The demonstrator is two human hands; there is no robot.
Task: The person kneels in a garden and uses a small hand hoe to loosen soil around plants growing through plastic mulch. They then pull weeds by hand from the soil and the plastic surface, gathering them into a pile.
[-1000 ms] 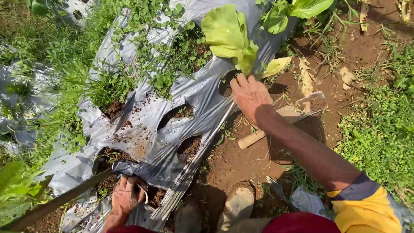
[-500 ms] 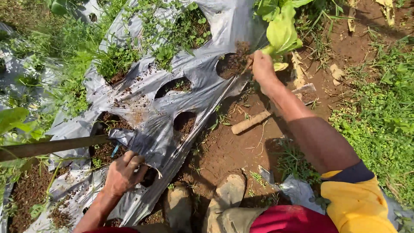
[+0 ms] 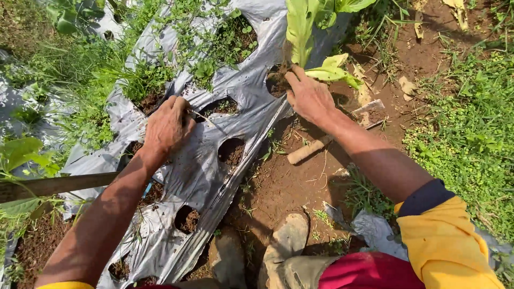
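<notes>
While the right hand [image 3: 309,98] is closed around the base of the leafy plant [image 3: 305,40] at a hole in the silver mulch sheet [image 3: 251,115], stems could be snapped; the left hand [image 3: 168,126], loosely curled, is pressed on the sheet.

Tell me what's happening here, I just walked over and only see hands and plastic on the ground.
A person is crouched at a garden bed covered with silver plastic sheeting that has round planting holes. The right hand grips the base of a leafy green plant at one hole near the bed's edge. The left hand rests on the sheeting beside another hole. A short-handled digging tool lies on the bare soil, untouched, and weeds grow through the far holes.
</notes>
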